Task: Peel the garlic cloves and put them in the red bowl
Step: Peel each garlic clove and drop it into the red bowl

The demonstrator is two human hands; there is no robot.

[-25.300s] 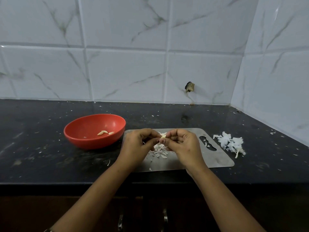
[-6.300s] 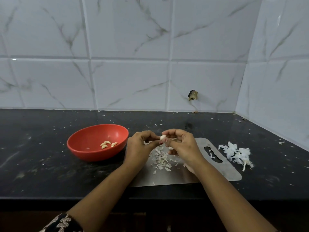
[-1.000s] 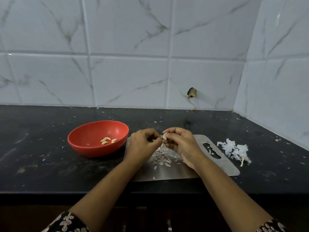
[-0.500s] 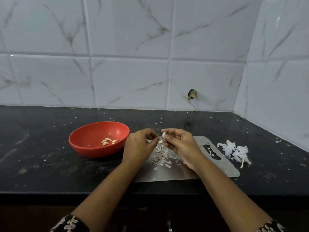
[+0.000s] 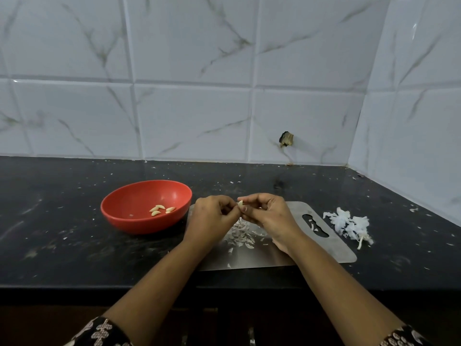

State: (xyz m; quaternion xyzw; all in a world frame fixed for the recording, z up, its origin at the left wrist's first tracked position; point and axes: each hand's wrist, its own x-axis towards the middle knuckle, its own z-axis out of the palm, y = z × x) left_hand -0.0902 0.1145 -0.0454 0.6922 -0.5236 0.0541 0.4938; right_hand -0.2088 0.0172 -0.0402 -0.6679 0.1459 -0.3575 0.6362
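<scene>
- Head view: the right hand (image 5: 270, 217) has its grip clamped on the garlic clove (image 5: 240, 204) at the fingertips, long axis near upright
- left hand (image 5: 212, 219) grip pinches the clove's left side
- both hover over the skins (image 5: 239, 237) on the steel board (image 5: 331, 253)
- red bowl (image 5: 139, 224) sits left on the bench (image 5: 62, 245), just beyond the left hand, likely the nearer one for the drop

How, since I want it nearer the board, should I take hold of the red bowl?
Pinch the rim of the red bowl on its left side, thumb inside, fingers under the outer wall. The round, sloping wall offers no handle. The peeled cloves lie right of centre inside, and the left hand and steel board crowd its right side.
</scene>
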